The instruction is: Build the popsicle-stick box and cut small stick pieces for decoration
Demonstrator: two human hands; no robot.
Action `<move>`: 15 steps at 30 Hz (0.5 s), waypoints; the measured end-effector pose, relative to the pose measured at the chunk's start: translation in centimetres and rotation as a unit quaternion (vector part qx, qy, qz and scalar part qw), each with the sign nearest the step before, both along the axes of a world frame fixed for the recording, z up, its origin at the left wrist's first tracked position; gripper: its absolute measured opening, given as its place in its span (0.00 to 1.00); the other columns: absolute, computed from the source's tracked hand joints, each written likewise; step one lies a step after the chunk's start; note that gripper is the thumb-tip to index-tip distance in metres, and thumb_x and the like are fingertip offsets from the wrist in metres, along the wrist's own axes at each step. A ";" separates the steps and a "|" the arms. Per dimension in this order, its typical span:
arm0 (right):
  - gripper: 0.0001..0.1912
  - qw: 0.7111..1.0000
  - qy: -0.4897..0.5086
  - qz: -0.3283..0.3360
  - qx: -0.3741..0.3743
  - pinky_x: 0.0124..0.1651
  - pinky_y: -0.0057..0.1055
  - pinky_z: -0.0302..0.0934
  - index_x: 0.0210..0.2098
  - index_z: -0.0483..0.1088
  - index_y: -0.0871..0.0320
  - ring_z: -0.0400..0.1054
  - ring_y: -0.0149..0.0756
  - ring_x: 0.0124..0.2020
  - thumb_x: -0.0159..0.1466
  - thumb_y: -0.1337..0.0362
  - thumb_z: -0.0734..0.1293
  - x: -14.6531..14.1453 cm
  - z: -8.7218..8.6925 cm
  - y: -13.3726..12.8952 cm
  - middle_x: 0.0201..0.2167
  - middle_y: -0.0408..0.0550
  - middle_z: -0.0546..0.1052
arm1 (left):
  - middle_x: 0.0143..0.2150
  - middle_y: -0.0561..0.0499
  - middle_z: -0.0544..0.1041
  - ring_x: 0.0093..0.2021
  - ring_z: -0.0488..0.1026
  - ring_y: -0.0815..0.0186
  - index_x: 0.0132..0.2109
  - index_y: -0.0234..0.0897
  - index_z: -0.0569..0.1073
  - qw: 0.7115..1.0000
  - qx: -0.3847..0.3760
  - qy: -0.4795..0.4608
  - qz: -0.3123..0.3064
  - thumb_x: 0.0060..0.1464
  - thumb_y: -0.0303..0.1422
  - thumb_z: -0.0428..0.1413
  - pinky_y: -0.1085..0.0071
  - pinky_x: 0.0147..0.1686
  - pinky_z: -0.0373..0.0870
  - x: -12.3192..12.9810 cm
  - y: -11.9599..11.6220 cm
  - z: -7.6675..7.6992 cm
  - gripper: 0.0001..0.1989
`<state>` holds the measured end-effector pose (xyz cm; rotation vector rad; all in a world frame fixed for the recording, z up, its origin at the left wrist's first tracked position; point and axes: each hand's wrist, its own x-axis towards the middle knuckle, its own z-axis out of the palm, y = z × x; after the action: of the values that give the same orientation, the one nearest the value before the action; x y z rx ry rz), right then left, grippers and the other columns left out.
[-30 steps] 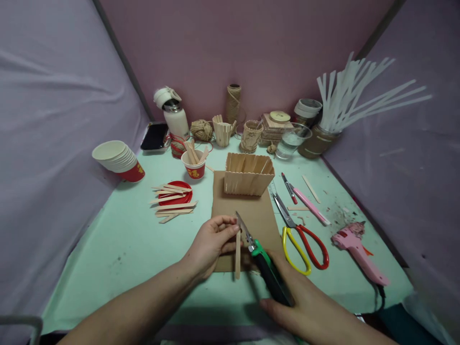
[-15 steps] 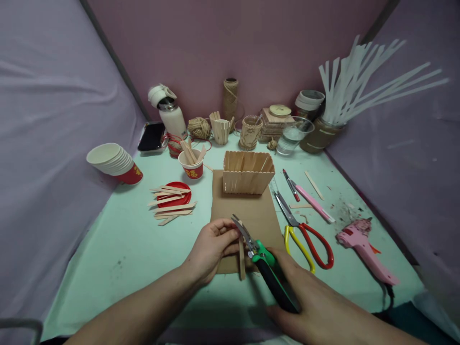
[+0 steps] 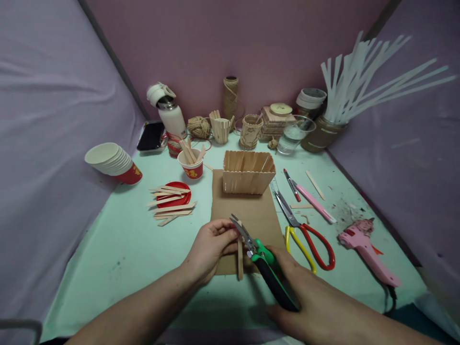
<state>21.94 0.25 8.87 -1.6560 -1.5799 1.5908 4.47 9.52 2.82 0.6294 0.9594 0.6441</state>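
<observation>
Pinched in my left hand (image 3: 213,247) is a wooden craft stick (image 3: 240,261), held lengthwise over the cardboard sheet (image 3: 247,211). My right hand (image 3: 298,287) is wrapped around the green and black handles of a pair of garden shears (image 3: 264,263). The metal blades cross the upper part of the stick, close to my left fingertips. Whether they bite into the wood I cannot tell. Beyond my hands, a rectangular box made of craft sticks (image 3: 248,179) stands at the far end of the cardboard.
On the left are a red plate (image 3: 187,197) with loose sticks, a cup of sticks (image 3: 194,171) and stacked paper cups (image 3: 118,163). Scissors (image 3: 294,220), a pink pen-like tool (image 3: 316,203) and a pink glue gun (image 3: 370,254) lie right. A water cup (image 3: 290,141) stands behind.
The stick's lower end has shifted very slightly left. Both hands and the shears are almost where they were; the whole view has moved a touch.
</observation>
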 end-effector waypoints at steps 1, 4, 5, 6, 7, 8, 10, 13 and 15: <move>0.34 1.000 0.003 0.001 -0.001 0.54 0.41 0.60 0.58 0.61 0.53 0.65 0.46 0.50 0.52 0.68 0.67 0.1 0.0 0.0 0.50 0.51 0.71 | 0.31 0.48 0.77 0.31 0.77 0.64 0.34 0.30 0.73 1.000 0.000 0.000 -0.001 0.42 0.34 0.67 0.68 0.34 0.76 0.0 0.0 0.0 0.15; 0.33 1.000 0.006 0.001 -0.006 0.53 0.40 0.60 0.57 0.62 0.52 0.66 0.45 0.48 0.52 0.68 0.67 0.3 -0.2 -0.1 0.48 0.49 0.72 | 0.31 0.47 0.77 0.31 0.77 0.64 0.34 0.29 0.73 1.000 0.000 0.000 -0.006 0.42 0.34 0.67 0.68 0.34 0.76 0.0 0.1 -0.1 0.14; 0.33 1.000 0.006 0.001 -0.008 0.53 0.40 0.60 0.57 0.62 0.52 0.66 0.45 0.47 0.52 0.68 0.67 0.3 -0.3 -0.1 0.48 0.49 0.72 | 0.31 0.47 0.77 0.31 0.77 0.64 0.33 0.29 0.73 1.000 0.000 -0.001 -0.008 0.42 0.34 0.67 0.68 0.34 0.76 0.0 0.1 -0.1 0.14; 0.33 1.000 0.006 0.001 -0.010 0.53 0.40 0.60 0.57 0.62 0.53 0.66 0.45 0.47 0.52 0.68 0.67 0.4 -0.3 -0.2 0.47 0.49 0.72 | 0.30 0.47 0.77 0.30 0.77 0.64 0.33 0.29 0.73 1.000 0.000 -0.002 -0.009 0.42 0.34 0.67 0.68 0.34 0.76 0.0 0.2 -0.1 0.14; 0.32 1.000 0.008 0.002 -0.013 0.53 0.40 0.59 0.57 0.62 0.53 0.66 0.45 0.47 0.52 0.67 0.66 0.5 -0.4 -0.2 0.47 0.49 0.73 | 0.30 0.47 0.78 0.30 0.77 0.64 0.33 0.29 0.73 1.000 0.000 -0.002 -0.011 0.42 0.33 0.67 0.68 0.34 0.76 0.0 0.2 -0.1 0.14; 0.32 1.000 0.009 0.002 -0.018 0.54 0.41 0.59 0.57 0.62 0.54 0.66 0.45 0.47 0.52 0.67 0.66 0.5 -0.4 -0.2 0.47 0.49 0.73 | 0.30 0.47 0.78 0.30 0.77 0.64 0.33 0.29 0.73 1.000 0.000 -0.002 -0.012 0.42 0.33 0.67 0.68 0.34 0.77 0.0 0.2 -0.1 0.14; 0.32 0.999 0.012 0.006 -0.032 0.54 0.41 0.59 0.58 0.62 0.54 0.67 0.45 0.47 0.53 0.66 0.67 0.6 -0.3 -0.2 0.47 0.49 0.73 | 0.30 0.47 0.78 0.29 0.77 0.65 0.32 0.29 0.73 1.000 -0.003 0.002 -0.012 0.41 0.33 0.68 0.69 0.33 0.77 0.0 0.2 -0.1 0.14; 0.31 0.998 0.012 0.011 -0.054 0.53 0.40 0.60 0.57 0.63 0.55 0.67 0.45 0.46 0.54 0.64 0.67 0.6 0.0 -0.1 0.46 0.50 0.74 | 0.29 0.47 0.78 0.28 0.76 0.66 0.30 0.29 0.72 1.000 -0.012 0.013 -0.011 0.39 0.34 0.68 0.70 0.32 0.77 0.1 0.2 -0.2 0.15; 0.29 0.998 0.013 0.017 -0.063 0.51 0.40 0.61 0.56 0.63 0.56 0.68 0.43 0.44 0.54 0.64 0.67 0.7 0.2 0.0 0.44 0.49 0.74 | 0.28 0.47 0.78 0.27 0.76 0.67 0.29 0.29 0.72 0.999 -0.018 0.021 -0.016 0.38 0.34 0.69 0.72 0.30 0.76 0.0 0.3 -0.2 0.16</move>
<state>22.63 0.29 9.08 -1.6715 -1.5315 1.7550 4.50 9.78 2.64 0.6282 0.9960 0.5862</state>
